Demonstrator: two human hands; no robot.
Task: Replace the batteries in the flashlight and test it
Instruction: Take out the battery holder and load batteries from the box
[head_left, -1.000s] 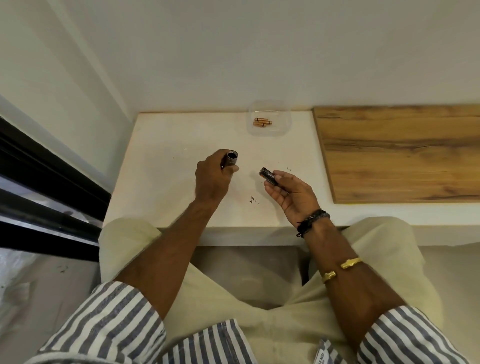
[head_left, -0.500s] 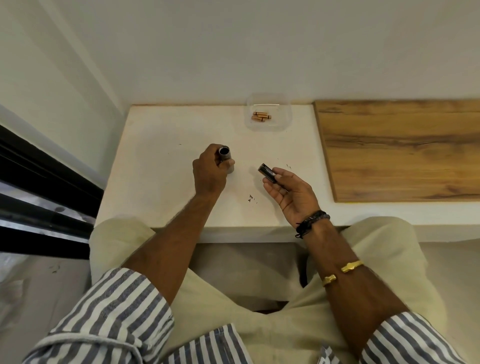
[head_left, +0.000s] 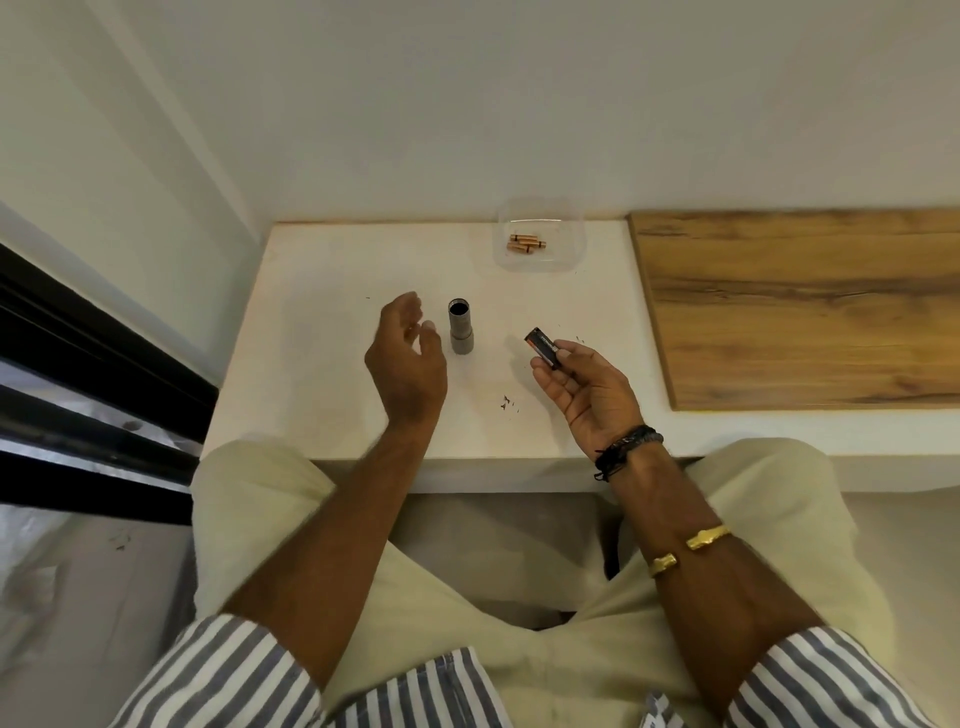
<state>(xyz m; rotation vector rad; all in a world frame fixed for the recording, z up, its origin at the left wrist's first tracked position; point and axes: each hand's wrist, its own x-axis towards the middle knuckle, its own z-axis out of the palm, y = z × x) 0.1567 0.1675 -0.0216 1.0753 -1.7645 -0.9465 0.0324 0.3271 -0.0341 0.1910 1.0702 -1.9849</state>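
Note:
A short grey flashlight body (head_left: 460, 330) stands upright on the white table (head_left: 332, 405), its open dark end facing up. My left hand (head_left: 408, 358) hovers just left of it, fingers apart and holding nothing. My right hand (head_left: 587, 389) is palm up to the right, its fingertips pinching a black battery holder (head_left: 542, 347). Several copper-coloured batteries (head_left: 525, 243) lie in a clear plastic dish (head_left: 566, 257) at the back of the table.
A wooden board (head_left: 800, 306) covers the table's right part. A white wall rises behind, and a dark window frame (head_left: 78, 364) runs along the left. Small dark specks (head_left: 506, 402) lie between my hands. My knees sit under the front edge.
My left hand has set the flashlight body upright on the table, let go and opened, drawing slightly left. My right hand has kept hold of the battery holder.

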